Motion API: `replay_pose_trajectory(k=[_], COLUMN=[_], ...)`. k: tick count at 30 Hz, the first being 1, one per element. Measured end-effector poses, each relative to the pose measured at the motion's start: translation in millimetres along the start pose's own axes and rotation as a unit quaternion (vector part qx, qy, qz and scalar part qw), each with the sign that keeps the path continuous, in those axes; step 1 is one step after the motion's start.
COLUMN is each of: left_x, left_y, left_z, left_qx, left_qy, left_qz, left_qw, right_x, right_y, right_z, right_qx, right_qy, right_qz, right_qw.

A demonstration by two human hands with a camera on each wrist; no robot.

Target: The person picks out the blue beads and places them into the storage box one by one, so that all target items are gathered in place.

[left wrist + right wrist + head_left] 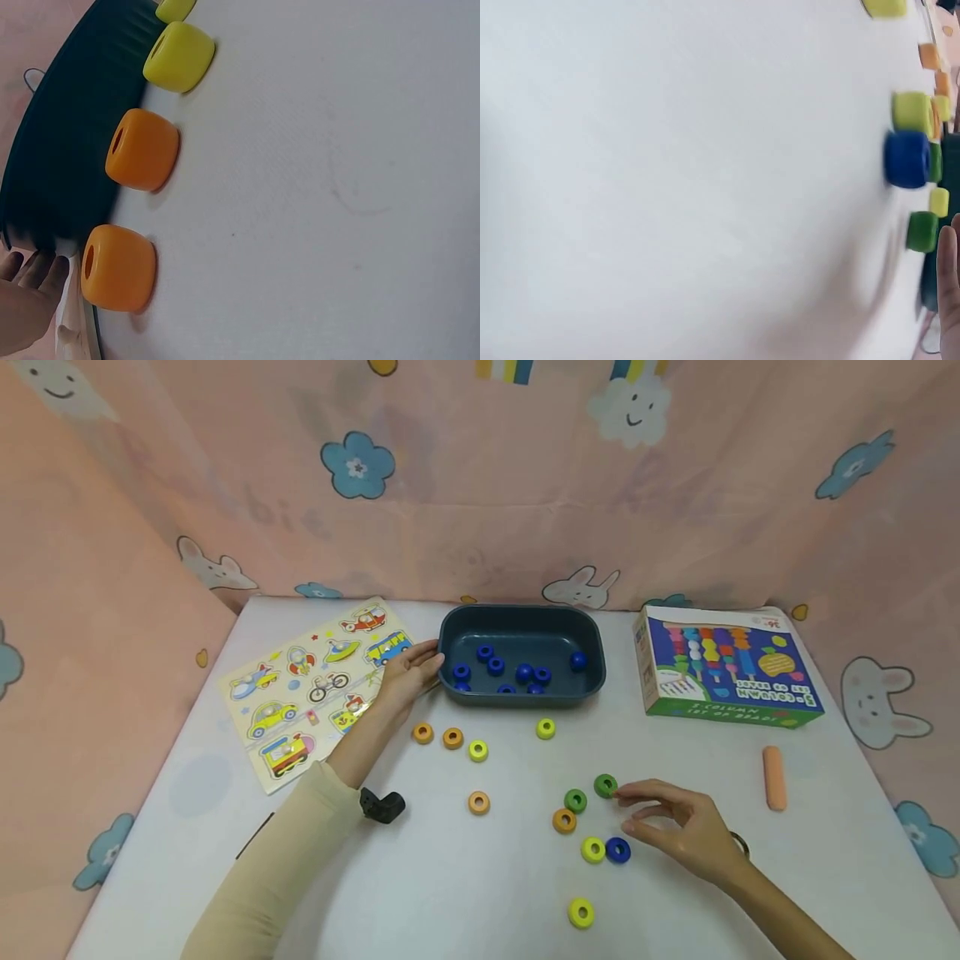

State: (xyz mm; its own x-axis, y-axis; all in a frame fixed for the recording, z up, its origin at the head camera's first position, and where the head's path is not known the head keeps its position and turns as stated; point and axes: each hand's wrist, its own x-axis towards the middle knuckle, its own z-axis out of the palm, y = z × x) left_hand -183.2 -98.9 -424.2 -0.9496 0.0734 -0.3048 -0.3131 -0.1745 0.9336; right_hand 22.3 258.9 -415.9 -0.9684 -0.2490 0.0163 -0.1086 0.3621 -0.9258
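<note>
A dark teal tray [525,695] stands at the back middle with several blue beads [523,673] in it. My left hand [408,677] holds the tray's left end; in the left wrist view its fingertips [54,277] meet the tray wall. On the right, my right hand [678,827] hovers over the table, thumb and fingers apart with nothing between them. Its fingertips are close to a green bead [605,786]; whether they touch it I cannot tell. Another green bead [575,801], an orange bead [565,821], a yellow bead [593,850] and a blue bead [618,850] lie nearby.
A picture puzzle board [300,693] lies left of the tray. A colourful bead-set box [731,668] is at the back right, with an orange stick [775,778] in front. More orange beads [453,738] and yellow beads [477,751] lie before the tray. A printed curtain [465,535] hangs behind.
</note>
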Motion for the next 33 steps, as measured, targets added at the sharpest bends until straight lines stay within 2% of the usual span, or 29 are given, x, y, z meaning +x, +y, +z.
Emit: replay_pose_trajectory(k=[5,9,16,21,27,33], left_x=[-0.7,-0.1,-1.0,-1.4,0.3,1.3], left_y=[1.6,1.3,1.4,0.1,-0.4,-0.4], left_z=[1.8,0.6,-2.2,-1.6,0.4,1.8], left_qx=[0.003,0.002,0.009,0.010,0.010,0.012], left_qy=[-0.004,-0.005,0.000,0.007,0.007,0.007], left_qz=[0.000,-0.004,0.001,0.003,0.002,0.004], left_qw=[1.0000,1.0000,1.0000,0.9999,0.9999,0.9999], right_x=[-25,-36,-37,-35,-21,21], right_y=[13,22,26,25,14,-11], right_z=[8,15,23,22,9,-5], right_qx=[-0.022,-0.052,-0.097,-0.099,-0.060,-0.044], right_qy=[-0.016,-0.022,-0.007,-0.005,0.001,0.004], right_qz=[0.013,0.013,0.042,0.041,0.033,-0.036], right_qw=[1.000,0.998,0.994,0.994,0.998,0.998])
